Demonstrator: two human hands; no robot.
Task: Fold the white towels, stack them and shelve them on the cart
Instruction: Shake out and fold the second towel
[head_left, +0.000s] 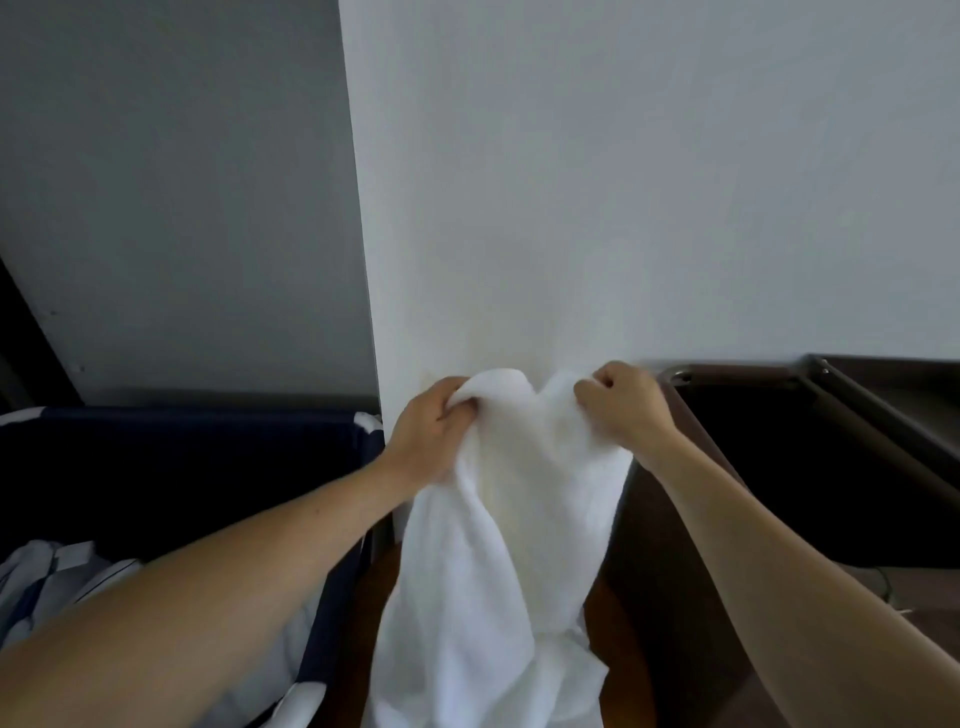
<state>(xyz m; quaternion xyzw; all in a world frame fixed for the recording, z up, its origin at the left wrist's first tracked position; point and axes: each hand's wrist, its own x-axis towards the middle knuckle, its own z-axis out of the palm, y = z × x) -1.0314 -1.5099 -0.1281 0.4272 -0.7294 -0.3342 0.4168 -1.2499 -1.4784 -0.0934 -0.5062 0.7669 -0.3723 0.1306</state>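
A white towel (498, 561) hangs crumpled in the air in front of me, its lower part dropping out of the bottom of the view. My left hand (431, 431) grips the towel's upper edge on the left, fingers curled round a bunch of cloth. My right hand (623, 405) grips the upper edge on the right, a short way from the left hand. The dark brown cart (779, 447) stands at the right, its top tray showing nothing in it.
A navy blue laundry hamper (182, 467) stands at the left with white linen (47, 587) in its bottom. A white wall corner (519, 208) rises straight ahead between hamper and cart. Wooden floor (379, 582) shows below the towel.
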